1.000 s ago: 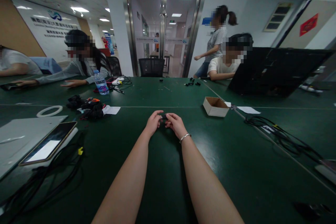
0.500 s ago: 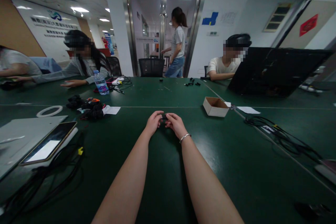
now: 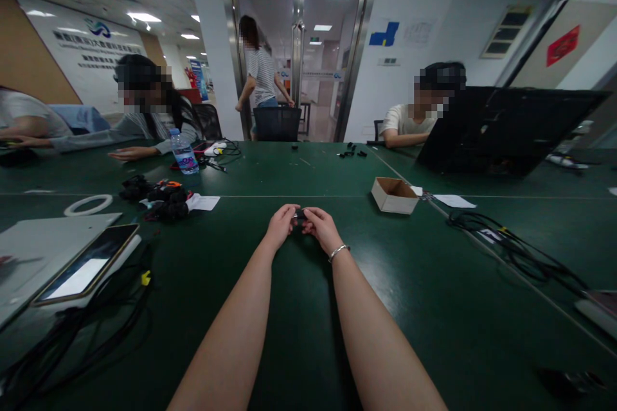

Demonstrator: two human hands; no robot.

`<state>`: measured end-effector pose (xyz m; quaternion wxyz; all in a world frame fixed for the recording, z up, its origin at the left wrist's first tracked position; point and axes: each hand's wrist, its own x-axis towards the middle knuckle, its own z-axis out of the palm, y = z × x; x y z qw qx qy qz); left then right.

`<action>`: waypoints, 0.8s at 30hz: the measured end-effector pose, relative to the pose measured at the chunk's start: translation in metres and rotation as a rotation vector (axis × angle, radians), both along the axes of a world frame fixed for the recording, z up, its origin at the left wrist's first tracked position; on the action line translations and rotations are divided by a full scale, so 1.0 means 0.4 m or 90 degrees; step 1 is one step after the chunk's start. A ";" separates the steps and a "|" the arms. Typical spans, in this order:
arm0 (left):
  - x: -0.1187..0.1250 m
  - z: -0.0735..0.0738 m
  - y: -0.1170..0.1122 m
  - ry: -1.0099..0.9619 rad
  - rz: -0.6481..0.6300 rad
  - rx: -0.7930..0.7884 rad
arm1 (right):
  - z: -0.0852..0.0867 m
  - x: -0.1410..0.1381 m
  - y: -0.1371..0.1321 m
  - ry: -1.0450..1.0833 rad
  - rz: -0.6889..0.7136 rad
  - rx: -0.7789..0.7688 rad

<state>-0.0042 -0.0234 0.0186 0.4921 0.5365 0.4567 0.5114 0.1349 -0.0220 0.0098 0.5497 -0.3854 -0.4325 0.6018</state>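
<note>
Both my arms reach forward over the dark green table (image 3: 299, 308). My left hand (image 3: 280, 225) and my right hand (image 3: 322, 228) meet at the fingertips in the middle. Between them they pinch a small black part (image 3: 300, 213), too small to name. A silver bracelet (image 3: 339, 250) circles my right wrist. An open cardboard box (image 3: 394, 195) stands to the right of my hands. A heap of black and orange parts (image 3: 161, 198) lies to the left, beside a white paper slip (image 3: 203, 202).
A phone (image 3: 87, 262) lies on a grey laptop (image 3: 38, 250) at the left, above tangled black cables (image 3: 81, 327). A white tape ring (image 3: 88, 205) and a water bottle (image 3: 183, 151) are further back. More cables (image 3: 515, 247) run at the right. A black laptop lid (image 3: 501, 128) stands at the back right. People sit around the table.
My hands have stayed in place on the small part. A person in a striped shirt has walked from the right of the glass door to its left.
</note>
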 end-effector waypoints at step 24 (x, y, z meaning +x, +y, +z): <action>-0.001 -0.003 0.002 -0.010 -0.020 0.009 | 0.006 -0.002 -0.003 0.004 0.000 -0.001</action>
